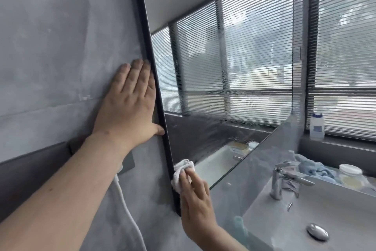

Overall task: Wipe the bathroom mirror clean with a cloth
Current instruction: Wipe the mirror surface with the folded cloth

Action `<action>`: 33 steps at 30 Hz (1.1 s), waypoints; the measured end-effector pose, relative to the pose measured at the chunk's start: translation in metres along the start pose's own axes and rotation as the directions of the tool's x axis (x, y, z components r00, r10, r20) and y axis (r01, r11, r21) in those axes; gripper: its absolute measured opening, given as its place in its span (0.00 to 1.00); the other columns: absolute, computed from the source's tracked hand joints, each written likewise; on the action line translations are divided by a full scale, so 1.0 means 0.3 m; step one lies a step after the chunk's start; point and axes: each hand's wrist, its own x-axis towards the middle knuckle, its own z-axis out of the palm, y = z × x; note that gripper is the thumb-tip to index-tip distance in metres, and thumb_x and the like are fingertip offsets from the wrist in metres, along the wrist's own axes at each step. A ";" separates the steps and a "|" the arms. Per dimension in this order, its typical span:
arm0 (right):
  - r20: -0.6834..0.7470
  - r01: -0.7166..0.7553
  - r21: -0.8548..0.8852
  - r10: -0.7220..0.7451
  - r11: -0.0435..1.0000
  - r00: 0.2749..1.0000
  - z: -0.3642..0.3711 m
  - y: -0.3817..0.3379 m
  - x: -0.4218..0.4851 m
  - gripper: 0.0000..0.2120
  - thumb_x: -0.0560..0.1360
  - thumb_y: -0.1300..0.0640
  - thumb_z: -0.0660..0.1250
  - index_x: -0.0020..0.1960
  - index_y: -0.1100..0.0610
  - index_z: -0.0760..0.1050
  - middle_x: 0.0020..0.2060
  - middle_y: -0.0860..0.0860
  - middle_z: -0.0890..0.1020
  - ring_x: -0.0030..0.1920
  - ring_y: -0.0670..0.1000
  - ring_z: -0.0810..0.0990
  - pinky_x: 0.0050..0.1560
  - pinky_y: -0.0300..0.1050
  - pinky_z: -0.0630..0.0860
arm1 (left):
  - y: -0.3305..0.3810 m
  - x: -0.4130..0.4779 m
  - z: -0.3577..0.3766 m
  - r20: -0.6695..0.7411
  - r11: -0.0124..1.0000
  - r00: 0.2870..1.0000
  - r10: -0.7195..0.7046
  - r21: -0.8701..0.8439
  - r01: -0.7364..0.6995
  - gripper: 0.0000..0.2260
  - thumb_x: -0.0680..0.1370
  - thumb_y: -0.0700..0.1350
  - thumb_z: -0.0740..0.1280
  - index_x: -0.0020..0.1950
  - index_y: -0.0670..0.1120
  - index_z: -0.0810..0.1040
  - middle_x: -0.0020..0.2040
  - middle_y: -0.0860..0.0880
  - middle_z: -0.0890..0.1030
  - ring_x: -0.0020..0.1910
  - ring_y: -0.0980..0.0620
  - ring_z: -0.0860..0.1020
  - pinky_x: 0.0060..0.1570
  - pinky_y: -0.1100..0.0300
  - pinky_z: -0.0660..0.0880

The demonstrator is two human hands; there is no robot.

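At the lower left corner of the big wall mirror (234, 57), a small crumpled white cloth (181, 169) sits on the glass, right beside the thin black frame (150, 57). The right hand (196, 208) reaches up from below and presses the cloth onto the glass. Its grip is spread, with the fingers lying almost straight over the cloth. The left hand (130, 106) rests flat on the grey wall (50, 37), just beside the frame's left edge. Its grip is spread too, the fingers straight and close together, and the thumb touches the frame.

The glass looks streaky and wet near its bottom edge. It shows a window with slatted blinds.

A white cord (124, 200) hangs down the wall under the left arm. Below the mirror is a grey sink (305, 220) with a shiny silver tap (280, 179) and a round silver plug (317, 231). At the sink's far edge lie a fluffy blue towel (313, 167) and a clear jar with a white lid (351, 175). A white plastic bottle (316, 126) stands on the window sill, in front of the grey slatted blinds (345, 47).
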 end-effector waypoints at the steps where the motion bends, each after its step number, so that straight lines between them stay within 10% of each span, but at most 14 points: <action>1: -0.006 0.011 -0.023 -0.012 1.000 1.000 -0.006 0.013 0.018 0.20 0.82 0.58 0.52 0.71 0.62 0.68 0.71 0.56 0.67 0.72 0.49 0.65 0.71 0.38 0.62 | 0.000 -0.001 0.002 0.002 1.000 1.000 0.004 0.007 -0.004 0.63 0.62 0.80 0.58 0.78 0.34 0.45 0.80 0.37 0.46 0.79 0.38 0.45 0.77 0.43 0.41; 6: -0.066 -0.228 -0.038 0.225 0.973 0.972 -0.002 0.122 0.145 0.22 0.81 0.56 0.54 0.74 0.60 0.67 0.71 0.54 0.68 0.71 0.51 0.66 0.71 0.45 0.64 | -0.005 -0.001 -0.003 0.000 0.999 0.999 0.034 -0.006 -0.034 0.62 0.63 0.80 0.59 0.78 0.34 0.44 0.80 0.35 0.45 0.79 0.38 0.43 0.77 0.42 0.38; 9: -0.179 -0.544 0.110 0.555 0.832 0.812 -0.015 0.209 0.251 0.23 0.82 0.51 0.53 0.75 0.54 0.69 0.69 0.49 0.70 0.68 0.45 0.67 0.72 0.42 0.62 | -0.006 -0.004 -0.003 0.003 0.999 0.999 0.045 -0.009 -0.045 0.62 0.64 0.79 0.58 0.78 0.33 0.44 0.80 0.34 0.44 0.79 0.37 0.43 0.76 0.41 0.38; 13: -0.242 -0.716 0.339 0.792 0.610 0.560 -0.048 0.282 0.347 0.23 0.79 0.68 0.57 0.71 0.55 0.73 0.62 0.46 0.72 0.64 0.43 0.70 0.68 0.27 0.61 | -0.007 -0.006 -0.006 -0.029 0.999 0.999 0.046 -0.013 -0.046 0.62 0.64 0.79 0.59 0.78 0.34 0.45 0.80 0.34 0.45 0.79 0.37 0.44 0.76 0.42 0.37; 20: -0.218 -0.232 -0.011 0.224 0.973 0.950 0.041 0.091 0.244 0.25 0.85 0.50 0.48 0.73 0.62 0.71 0.70 0.56 0.73 0.69 0.46 0.66 0.69 0.37 0.59 | -0.007 -0.006 0.000 -0.019 0.999 0.999 0.042 -0.022 -0.043 0.62 0.62 0.78 0.62 0.78 0.34 0.50 0.80 0.35 0.49 0.79 0.37 0.47 0.77 0.42 0.41; 25: -0.241 -0.114 -0.031 0.104 0.993 0.965 0.014 0.199 0.266 0.23 0.85 0.50 0.49 0.72 0.61 0.71 0.69 0.57 0.74 0.69 0.49 0.70 0.69 0.41 0.63 | -0.003 -0.006 0.000 -0.032 0.999 0.999 0.032 0.000 -0.032 0.63 0.62 0.79 0.60 0.78 0.34 0.47 0.80 0.36 0.47 0.79 0.38 0.45 0.77 0.42 0.41; 28: -0.300 -0.483 0.100 0.489 0.870 0.819 -0.012 0.368 0.323 0.21 0.82 0.53 0.54 0.72 0.55 0.73 0.67 0.47 0.73 0.65 0.46 0.70 0.69 0.41 0.63 | -0.003 -0.006 0.000 -0.034 1.000 0.999 0.027 0.011 -0.027 0.63 0.60 0.79 0.61 0.78 0.34 0.51 0.80 0.36 0.50 0.79 0.38 0.48 0.77 0.42 0.42; 33: -0.197 -0.781 0.547 0.953 0.301 0.229 -0.069 0.681 0.386 0.14 0.79 0.62 0.60 0.60 0.57 0.81 0.54 0.53 0.79 0.56 0.55 0.79 0.63 0.47 0.75 | -0.006 -0.002 0.013 -0.053 1.000 0.998 0.016 0.003 -0.015 0.64 0.56 0.78 0.66 0.76 0.32 0.59 0.78 0.35 0.56 0.79 0.38 0.53 0.77 0.43 0.46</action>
